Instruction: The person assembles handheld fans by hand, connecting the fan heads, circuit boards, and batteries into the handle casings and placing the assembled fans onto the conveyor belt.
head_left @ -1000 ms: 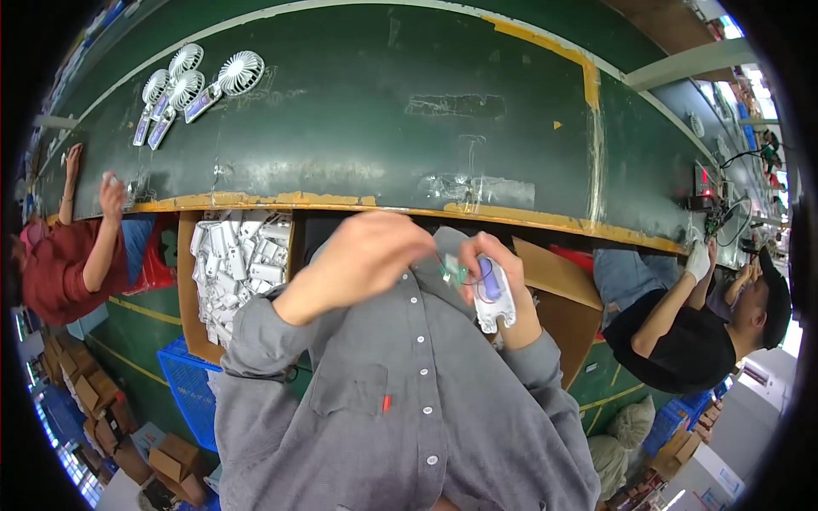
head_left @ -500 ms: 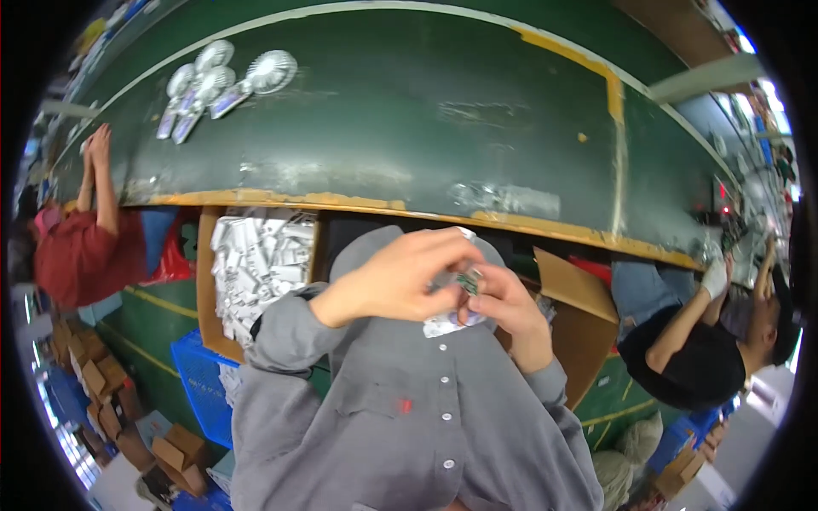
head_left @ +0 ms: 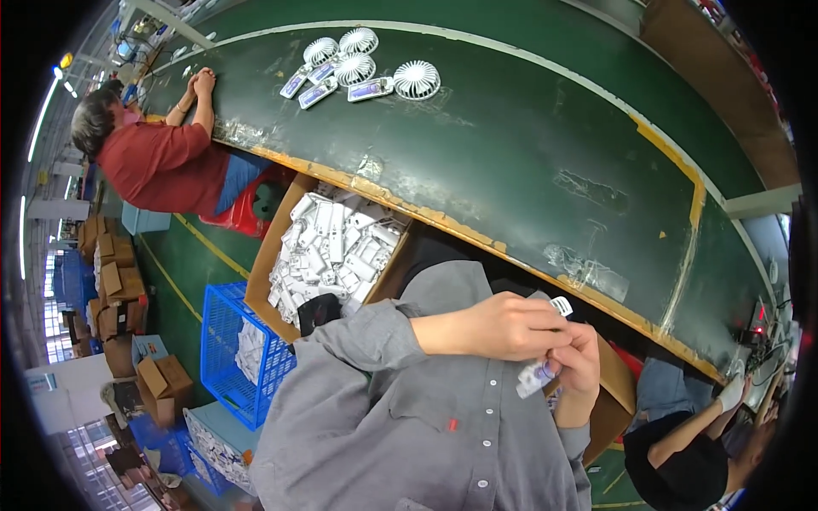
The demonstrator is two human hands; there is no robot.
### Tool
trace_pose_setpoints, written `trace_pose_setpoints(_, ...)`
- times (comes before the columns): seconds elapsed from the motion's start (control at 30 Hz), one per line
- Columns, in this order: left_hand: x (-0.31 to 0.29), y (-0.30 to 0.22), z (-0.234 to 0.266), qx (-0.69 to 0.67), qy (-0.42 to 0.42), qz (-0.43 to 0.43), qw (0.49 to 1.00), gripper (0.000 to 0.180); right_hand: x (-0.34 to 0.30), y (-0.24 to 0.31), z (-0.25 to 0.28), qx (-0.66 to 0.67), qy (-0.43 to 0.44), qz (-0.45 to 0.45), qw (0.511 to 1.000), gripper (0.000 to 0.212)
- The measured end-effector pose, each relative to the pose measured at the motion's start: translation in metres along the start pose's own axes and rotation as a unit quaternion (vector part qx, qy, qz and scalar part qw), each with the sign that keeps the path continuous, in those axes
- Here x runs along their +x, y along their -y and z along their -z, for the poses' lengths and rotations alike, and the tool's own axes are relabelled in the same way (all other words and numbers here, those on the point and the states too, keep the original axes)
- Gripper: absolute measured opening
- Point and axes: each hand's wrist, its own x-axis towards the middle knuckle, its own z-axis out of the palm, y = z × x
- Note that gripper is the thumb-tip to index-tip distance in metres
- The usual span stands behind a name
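Observation:
In front of my chest, just below the table edge, both hands meet. My right hand (head_left: 579, 364) is closed round a small white fan handle (head_left: 534, 379) whose lower end, with a purple cylinder in it, sticks out below the fingers. My left hand (head_left: 509, 327) is closed, its fingertips pressed against those of the right; what they pinch is hidden. A white end piece (head_left: 561, 307) with dark slots shows above the left fingers; whether it belongs to the same handle I cannot tell. On the table, several white handheld fans (head_left: 354, 70) lie with their handles open.
The green table (head_left: 511, 145) has a worn, taped front edge. Left of me stand a cardboard box (head_left: 277, 255) full of white plastic parts (head_left: 332, 247) and a blue crate (head_left: 247, 358). Another open carton (head_left: 615, 379) is at my right. Co-workers sit at both sides.
My view has turned, so the table and fans appear tilted and farther right. Both hands stay together; the green circuit board seen between the fingers is now hidden, and the purple cylinder shows more clearly.

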Motion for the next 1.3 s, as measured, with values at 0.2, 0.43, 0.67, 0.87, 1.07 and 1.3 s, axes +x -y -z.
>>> trace_pose_setpoints(0.2,0.002,-0.008,-0.016,-0.086,-0.015,0.013,0.996,0.019,-0.018,-0.023,0.022,0.119,0.016,0.009,0.993,0.021)
trace_pose_setpoints(0.43,0.000,-0.020,-0.029,-0.043,-0.017,-0.003,0.999,0.021,-0.050,0.001,0.001,-0.055,-0.103,-0.014,0.993,0.014)
trace_pose_setpoints(0.67,0.024,-0.012,-0.006,-0.239,-0.069,0.023,0.968,0.020,-0.051,-0.013,-0.013,0.166,0.140,0.046,0.975,0.015)
trace_pose_setpoints(0.87,0.027,0.000,0.021,-0.479,-0.125,0.218,0.841,0.012,-0.089,-0.059,0.040,0.174,-0.116,0.104,0.972,0.017)
trace_pose_setpoints(1.07,0.021,0.040,0.032,-0.791,-0.219,0.192,0.538,0.025,-0.227,-0.210,0.183,-0.320,-0.379,-0.327,0.805,0.034)
trace_pose_setpoints(1.3,0.042,0.043,-0.003,-0.876,-0.195,0.178,0.404,0.024,-0.063,-0.083,0.041,-0.530,-0.381,0.250,0.715,0.082)
